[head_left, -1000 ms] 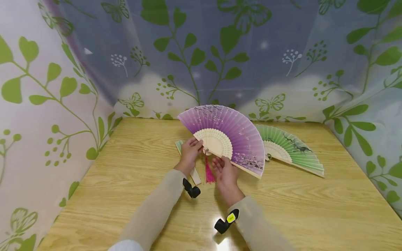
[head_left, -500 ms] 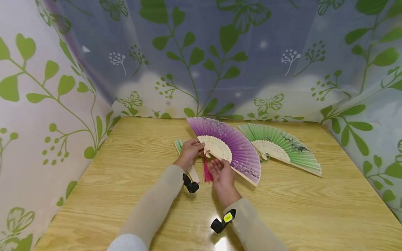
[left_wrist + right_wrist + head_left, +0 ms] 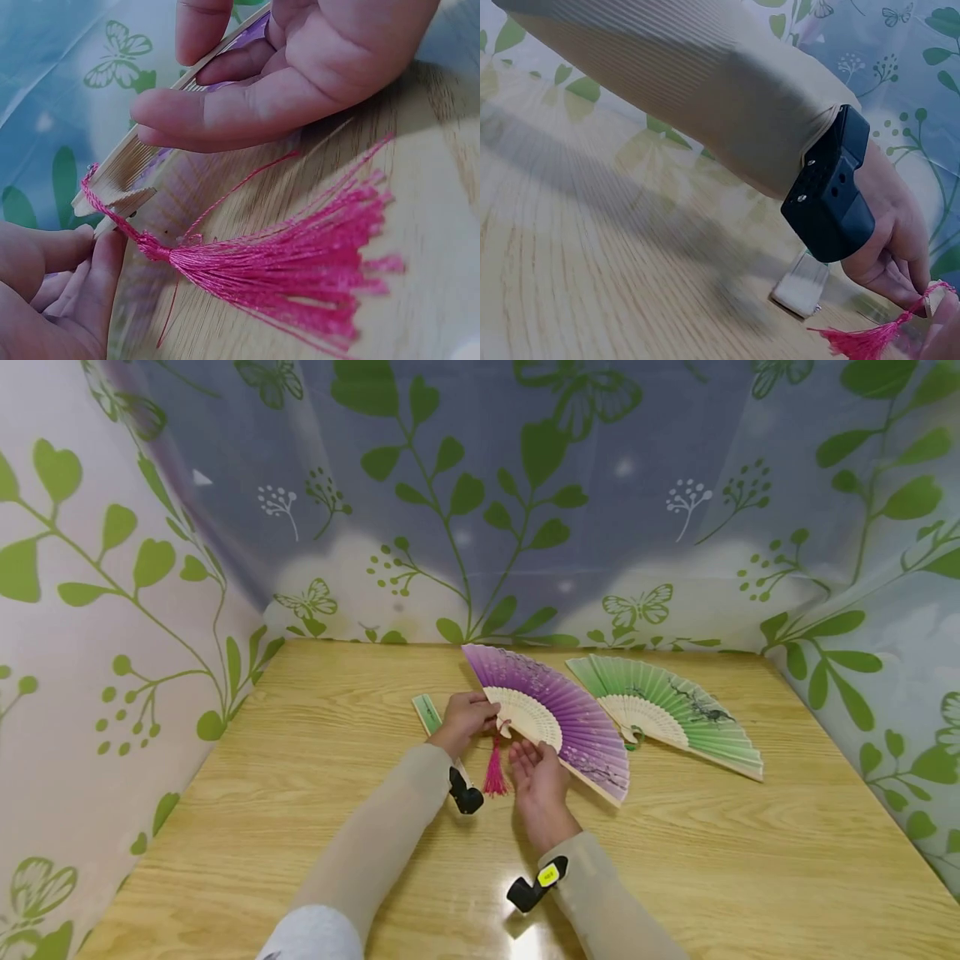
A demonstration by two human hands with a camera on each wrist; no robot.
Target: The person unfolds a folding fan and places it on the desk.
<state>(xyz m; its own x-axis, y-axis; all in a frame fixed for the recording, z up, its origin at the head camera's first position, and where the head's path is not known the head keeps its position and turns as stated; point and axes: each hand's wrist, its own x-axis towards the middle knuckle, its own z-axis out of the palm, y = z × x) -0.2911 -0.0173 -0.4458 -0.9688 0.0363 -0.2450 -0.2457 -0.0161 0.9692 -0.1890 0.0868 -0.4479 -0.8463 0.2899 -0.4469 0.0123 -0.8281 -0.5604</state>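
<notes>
One spread purple folding fan [image 3: 558, 697], pleated, pale-ribbed, with pink tassel [image 3: 494, 772], over the wood-grain surface [image 3: 285, 802]; left hand [image 3: 465, 718] pinching it near the pivot, right hand [image 3: 542, 787] gripping its lower edge. One spread green folding fan [image 3: 671, 702], pale-ribbed, beside it.

Booth-like set-up, rm unclear; leafy drapes [image 3: 495, 535] round tbl [image 3: 300, 760].

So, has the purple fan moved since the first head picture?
Yes, the purple fan dropped in the head view: its top stood well above the table's far edge; now it roughly meets that edge.
</notes>
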